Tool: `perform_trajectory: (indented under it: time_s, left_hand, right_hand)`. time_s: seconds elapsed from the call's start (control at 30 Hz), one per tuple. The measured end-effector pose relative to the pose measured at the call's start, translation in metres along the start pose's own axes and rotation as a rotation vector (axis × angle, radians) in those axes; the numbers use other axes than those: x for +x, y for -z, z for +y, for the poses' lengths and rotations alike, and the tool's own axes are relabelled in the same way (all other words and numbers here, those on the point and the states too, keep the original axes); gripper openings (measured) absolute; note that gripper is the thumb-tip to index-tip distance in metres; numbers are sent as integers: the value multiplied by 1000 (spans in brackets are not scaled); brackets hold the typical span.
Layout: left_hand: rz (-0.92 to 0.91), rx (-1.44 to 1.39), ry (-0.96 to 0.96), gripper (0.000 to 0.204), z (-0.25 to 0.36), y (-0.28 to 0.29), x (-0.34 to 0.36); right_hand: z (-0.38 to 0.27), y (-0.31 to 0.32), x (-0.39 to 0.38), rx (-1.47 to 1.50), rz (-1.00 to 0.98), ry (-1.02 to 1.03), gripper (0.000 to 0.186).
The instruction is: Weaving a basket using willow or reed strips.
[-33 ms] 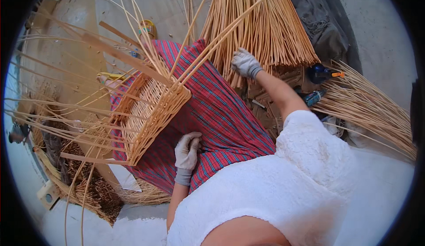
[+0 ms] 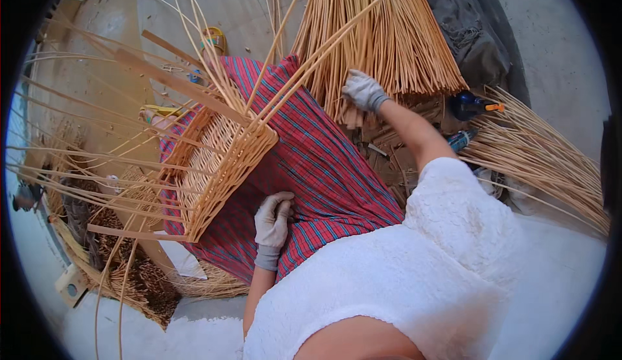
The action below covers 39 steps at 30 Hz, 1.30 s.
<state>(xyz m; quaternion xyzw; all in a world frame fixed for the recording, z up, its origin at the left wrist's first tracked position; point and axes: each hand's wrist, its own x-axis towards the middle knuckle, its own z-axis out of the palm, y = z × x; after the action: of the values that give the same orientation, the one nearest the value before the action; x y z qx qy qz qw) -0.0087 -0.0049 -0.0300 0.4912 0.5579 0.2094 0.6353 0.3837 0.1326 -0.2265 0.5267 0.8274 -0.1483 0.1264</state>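
Note:
A half-woven wicker basket (image 2: 227, 188) with long upright rods sticking out leans tilted on the red checked cloth (image 2: 324, 166) over my lap. My left hand (image 2: 272, 221), in a pale glove, lies on the cloth to the right of the basket. Its fingers are curled, and whatever they may hold is hidden. At the large bundle of wicker rods (image 2: 414, 56), my gloved right hand (image 2: 364, 91) is closed at the left part of the cut ends. Some rod ends just below it are blurred; the fingertips are partly hidden.
A dark blue bottle with an orange nozzle (image 2: 476, 106) and a teal can-like object (image 2: 461, 140) stand on the right. Beside them fans another rod bundle (image 2: 538, 159). Dark cloth (image 2: 463, 30) lies behind. A yellow tape measure-like object (image 2: 215, 39) is at the far left.
My right hand has shifted slightly to the right along the rod ends, and rods below it now look blurred. My left hand stays curled on the cloth.

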Motion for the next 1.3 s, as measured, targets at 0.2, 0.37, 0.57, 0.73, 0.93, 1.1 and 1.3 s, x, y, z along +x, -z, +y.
perform_trajectory:
  time_s: [0.2, 0.37, 0.57, 0.73, 0.93, 1.1, 1.3]
  left_hand:
    - [48, -2, -18, 18, 1, -8, 5]
    - [50, -40, 34, 18, 3, -8, 6]
    - [73, -60, 76, 18, -3, -5, 6]
    - [66, -54, 47, 19, -6, -5, 6]
    - [82, -130, 56, 19, -5, -4, 3]
    - [32, -139, -23, 20, 0, -7, 0]
    - [-44, -372, -40, 35, 47, -12, -11]
  right_hand:
    - [61, -11, -82, -73, 108, 13, 22]
    - [26, -4, -41, 221, 101, -385, 31]
    - [-35, 11, 8, 304, -406, -497, 63]
    - [-46, -10, 23, 313, -377, -668, 65]
    - [-42, -16, 21, 478, -239, -753, 49]
    - [-18, 6, -29, 1183, 179, -854, 32]
    - [-119, 169, -110, 2261, 74, -79, 32]
